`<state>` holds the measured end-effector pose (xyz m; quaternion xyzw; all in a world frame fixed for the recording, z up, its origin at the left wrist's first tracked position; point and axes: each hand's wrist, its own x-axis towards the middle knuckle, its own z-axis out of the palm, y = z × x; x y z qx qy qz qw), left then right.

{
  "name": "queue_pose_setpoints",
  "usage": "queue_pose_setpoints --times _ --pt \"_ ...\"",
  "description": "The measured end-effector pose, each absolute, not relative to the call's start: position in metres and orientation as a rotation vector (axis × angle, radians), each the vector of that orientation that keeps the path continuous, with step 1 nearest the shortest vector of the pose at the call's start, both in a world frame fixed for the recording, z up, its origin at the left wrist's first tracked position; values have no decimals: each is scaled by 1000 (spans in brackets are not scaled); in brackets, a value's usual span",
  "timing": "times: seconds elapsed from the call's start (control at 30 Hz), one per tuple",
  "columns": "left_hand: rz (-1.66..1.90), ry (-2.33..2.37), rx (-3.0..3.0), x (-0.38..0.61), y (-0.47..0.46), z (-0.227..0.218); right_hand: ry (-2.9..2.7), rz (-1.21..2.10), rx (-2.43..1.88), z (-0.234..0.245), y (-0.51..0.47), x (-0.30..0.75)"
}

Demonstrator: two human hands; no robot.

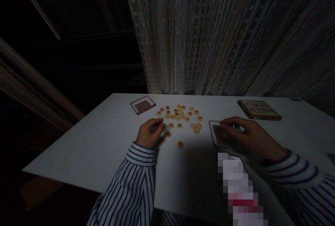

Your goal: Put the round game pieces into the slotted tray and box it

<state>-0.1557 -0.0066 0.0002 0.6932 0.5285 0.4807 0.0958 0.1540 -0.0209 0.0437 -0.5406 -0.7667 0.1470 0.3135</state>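
Several round wooden game pieces point(180, 116) with red or dark marks lie scattered on a white table point(91, 149). My left hand point(150, 133) rests at their near left edge, fingers curled in a pinch on what looks like one small piece. One piece point(180, 144) lies apart, nearer to me. My right hand point(244, 135) lies over a shallow white tray point(213, 133), fingertips bent onto its far rim. Both sleeves are blue-and-white striped.
A small brown-lined tray point(143, 105) sits at the far left of the pieces. A flat wooden box point(259, 109) lies at the far right. A striped curtain point(222, 34) hangs behind the table. The room to the left is dark.
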Motion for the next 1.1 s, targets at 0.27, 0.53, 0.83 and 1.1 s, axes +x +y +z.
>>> queue_pose_setpoints --times 0.27,0.53,0.83,1.1 --pt "1198 1523 2310 -172 -19 -17 -2328 351 -1298 46 -5 101" --pt "872 1658 2411 -165 -23 -29 -2546 320 -1282 41 6 54" --pt "688 1890 2362 -153 -20 -25 -2674 359 -1291 31 13 32" --pt "675 1910 2337 -157 -23 -27 -2690 418 -1258 25 18 26"
